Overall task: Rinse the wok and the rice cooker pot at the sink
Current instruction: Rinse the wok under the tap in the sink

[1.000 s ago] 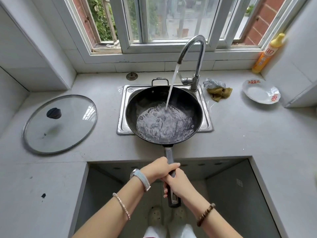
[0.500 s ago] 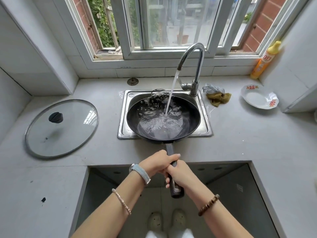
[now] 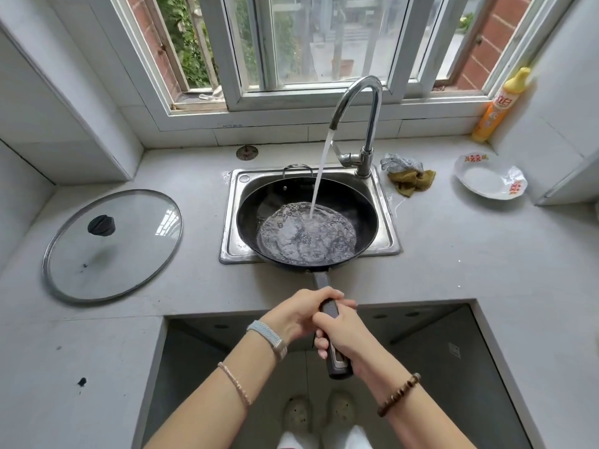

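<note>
Levelled again after tipping away half a second ago, the black, round metal wok (image 3: 363,209) sits over the small stainless-steel sink (image 3: 233,222), and the water that had sloshed toward its far rim now pools across the bottom. A steady stream of tap water (image 3: 319,176) from the curved chrome faucet (image 3: 369,102) strikes the pool just past centre. The wok's long dark handle (image 3: 321,280) points to six o'clock, out over the grey stone countertop (image 3: 470,254), and the person has both hands curled tightly round it: the left hand (image 3: 298,311) wraps over it nearer the pan, and the right hand (image 3: 343,332) clasps it just behind, toward the butt end. Judging by the two-handed hold and the depth of water, the pan is likely heavy and front-loaded, stiff and hard to damage, but wet metal and shifting water could make it lurch. The handle looks the sound place to hold, with one hand kept close to the bowl for leverage when tipping it out. At nine o'clock from the sink a round glass lid with a black knob (image 3: 113,244) lies flat on the counter. At two o'clock lie a crumpled olive cloth (image 3: 411,181) and a shallow white bowl with red markings (image 3: 486,181), and a yellow squeeze bottle (image 3: 499,105) stands in the corner beyond. No rice cooker pot is in view, so that half of the job appears yet to come.
</note>
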Tool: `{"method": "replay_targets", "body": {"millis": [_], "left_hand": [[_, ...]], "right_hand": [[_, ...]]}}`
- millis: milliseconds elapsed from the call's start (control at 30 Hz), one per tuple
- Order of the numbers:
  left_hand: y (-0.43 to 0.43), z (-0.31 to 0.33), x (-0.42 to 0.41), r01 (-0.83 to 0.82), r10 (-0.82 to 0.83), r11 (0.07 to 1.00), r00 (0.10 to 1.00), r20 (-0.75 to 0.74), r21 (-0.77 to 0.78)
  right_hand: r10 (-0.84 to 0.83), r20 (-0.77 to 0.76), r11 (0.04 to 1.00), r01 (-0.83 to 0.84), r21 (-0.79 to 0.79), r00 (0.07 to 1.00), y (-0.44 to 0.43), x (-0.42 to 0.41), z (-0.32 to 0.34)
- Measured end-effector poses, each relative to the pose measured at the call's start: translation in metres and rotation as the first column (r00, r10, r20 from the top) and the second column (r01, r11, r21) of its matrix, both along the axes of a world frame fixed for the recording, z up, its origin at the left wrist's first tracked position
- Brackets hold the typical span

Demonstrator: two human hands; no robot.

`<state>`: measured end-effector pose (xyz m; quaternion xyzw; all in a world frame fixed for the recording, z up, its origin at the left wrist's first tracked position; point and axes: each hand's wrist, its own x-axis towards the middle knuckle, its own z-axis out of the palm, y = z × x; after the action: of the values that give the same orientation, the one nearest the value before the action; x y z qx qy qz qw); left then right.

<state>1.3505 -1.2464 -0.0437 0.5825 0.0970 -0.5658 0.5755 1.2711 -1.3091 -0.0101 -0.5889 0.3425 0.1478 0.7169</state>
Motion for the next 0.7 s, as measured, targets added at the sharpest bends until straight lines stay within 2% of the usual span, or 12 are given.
{"method": "replay_targets", "body": {"millis": [100, 200, 400, 700], "left_hand": [[-0.008, -0.005, -0.004, -0.176, 0.172, 0.984, 0.979, -0.109, -0.025], [-0.012, -0.001, -0.008, -0.243, 0.241, 0.970, 0.969, -0.055, -0.026], [-0.016, 0.008, 0.001, -0.227, 0.227, 0.974, 0.971, 0.081, -0.003], [-0.001, 0.038, 0.018, -0.208, 0.134, 0.958, 0.934, 0.332, 0.197]], "right_hand": [[-0.010, 0.001, 1.000, 0.010, 0.023, 1.000, -0.001, -0.001, -0.002], [-0.010, 0.006, 0.998, 0.010, 0.061, 1.000, -0.005, -0.001, -0.001], [-0.083, 0.024, 0.973, 0.076, 0.216, 0.996, -0.013, 0.008, 0.004], [-0.116, 0.067, 0.875, 0.070, 0.478, 0.991, -0.001, 0.027, 0.012]]}}
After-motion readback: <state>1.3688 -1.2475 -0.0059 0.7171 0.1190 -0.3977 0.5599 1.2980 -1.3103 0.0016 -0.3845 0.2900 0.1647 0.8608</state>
